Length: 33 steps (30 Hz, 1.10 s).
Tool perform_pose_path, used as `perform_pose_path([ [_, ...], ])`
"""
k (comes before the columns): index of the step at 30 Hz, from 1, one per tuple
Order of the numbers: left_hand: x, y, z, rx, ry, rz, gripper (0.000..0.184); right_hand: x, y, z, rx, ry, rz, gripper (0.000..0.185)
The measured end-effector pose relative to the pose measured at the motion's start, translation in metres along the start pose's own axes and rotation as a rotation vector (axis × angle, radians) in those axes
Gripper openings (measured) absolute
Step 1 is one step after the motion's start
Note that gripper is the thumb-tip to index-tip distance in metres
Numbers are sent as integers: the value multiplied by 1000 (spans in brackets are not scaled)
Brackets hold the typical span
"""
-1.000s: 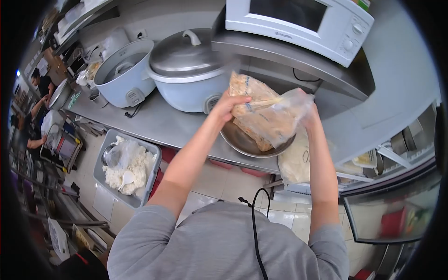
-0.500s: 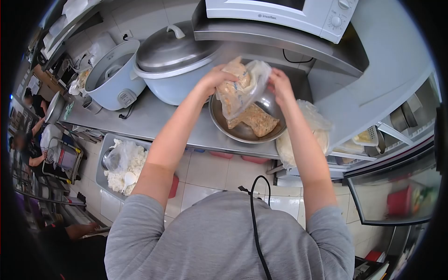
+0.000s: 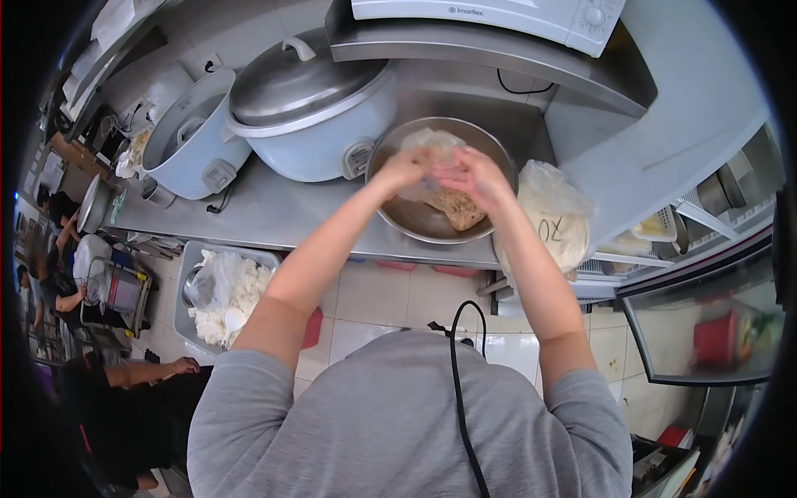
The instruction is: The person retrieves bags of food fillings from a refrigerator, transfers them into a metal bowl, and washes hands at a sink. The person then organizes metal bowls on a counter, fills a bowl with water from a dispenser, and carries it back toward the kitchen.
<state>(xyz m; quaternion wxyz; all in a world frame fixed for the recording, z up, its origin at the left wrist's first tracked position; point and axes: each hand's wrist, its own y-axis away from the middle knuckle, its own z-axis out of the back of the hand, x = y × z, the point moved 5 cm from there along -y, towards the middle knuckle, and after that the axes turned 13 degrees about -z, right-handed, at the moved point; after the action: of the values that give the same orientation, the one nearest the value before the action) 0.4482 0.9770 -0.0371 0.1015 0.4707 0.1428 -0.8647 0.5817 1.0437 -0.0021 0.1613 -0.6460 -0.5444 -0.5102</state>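
A wide steel bowl (image 3: 397,222) on the counter holds a tan, crumbly food mass (image 3: 458,209). Over the bowl is a clear plastic bag (image 3: 433,139), partly hidden by my hands and blurred. My left hand (image 3: 405,168) is closed on the bag's left side. Beside the bag's right side, my right hand (image 3: 480,178) has its fingers stretched out toward the left hand, slightly smeared by motion. Right of the bowl sits a tied plastic bag of pale contents (image 3: 554,224) with dark marker writing, close to my right forearm.
A lidded rice cooker (image 3: 315,137) and an open one (image 3: 195,149) stand left of the bowl. A steel shelf (image 3: 490,58) with a microwave (image 3: 498,18) overhangs it. Below left is a tub of white rice (image 3: 226,290). An open fridge door (image 3: 706,332) is right; co-workers (image 3: 133,407) are left.
Both hands have come down closer together over the bowl, and the bag is lower and crumpled. My right hand's fingers have stretched out. The view has shifted slightly.
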Motion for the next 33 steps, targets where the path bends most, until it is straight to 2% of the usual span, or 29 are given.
perform_pose_path([
  [1,-6,13,-16,30,175,131,50,-4,-2,17,-76,55,-40,13],
  [2,-19,18,-17,39,176,127,50,-8,-5,35,-155,109,-75,12],
  [4,-32,25,-25,184,125,323,54,-5,-1,56,-227,119,-79,12],
  [5,-11,13,-30,314,146,268,62,-7,0,67,-291,132,-92,14],
  [6,-15,11,-32,327,150,265,62,-2,6,69,-304,127,-93,14],
  [8,-55,1,-17,104,-334,-245,73,28,29,59,-319,185,80,13],
  [9,-62,-3,-19,115,-331,-251,73,42,41,51,-311,182,134,14],
  [11,-96,-13,-25,23,-363,-623,61,67,63,37,-303,211,200,14],
  [12,-105,-20,-30,34,-356,-633,61,78,74,31,-284,247,262,15],
  [14,-134,-28,-35,-23,-359,-839,47,96,92,28,-265,251,322,14],
  [15,-147,-31,-37,-7,-349,-855,47,104,102,26,-231,260,380,15],
  [17,-175,-40,-39,-108,-251,-822,34,114,129,24,-300,280,451,16],
  [18,-189,-44,-46,-83,-235,-842,34,119,145,26,-348,308,512,19],
  [20,-210,-54,-56,-136,-300,-819,25,120,176,41,-453,338,536,24],
  [22,-228,-67,-69,-158,-268,-927,23,120,214,56,-524,402,596,24],
  [26,-263,-79,-87,-349,-127,-1099,16,100,290,124,-679,382,596,28],
  [27,-268,-81,-97,-334,-106,-1063,14,87,306,151,-707,389,532,28],
  [29,-272,-83,-124,-352,-320,-1159,17,57,334,214,-785,332,432,29],
  [32,-234,-92,-193,-280,-570,-1292,19,-7,364,320,-1019,216,353,32],
  [33,-216,-96,-219,-179,-662,-1243,17,-39,367,364,-1086,181,269,30],
])
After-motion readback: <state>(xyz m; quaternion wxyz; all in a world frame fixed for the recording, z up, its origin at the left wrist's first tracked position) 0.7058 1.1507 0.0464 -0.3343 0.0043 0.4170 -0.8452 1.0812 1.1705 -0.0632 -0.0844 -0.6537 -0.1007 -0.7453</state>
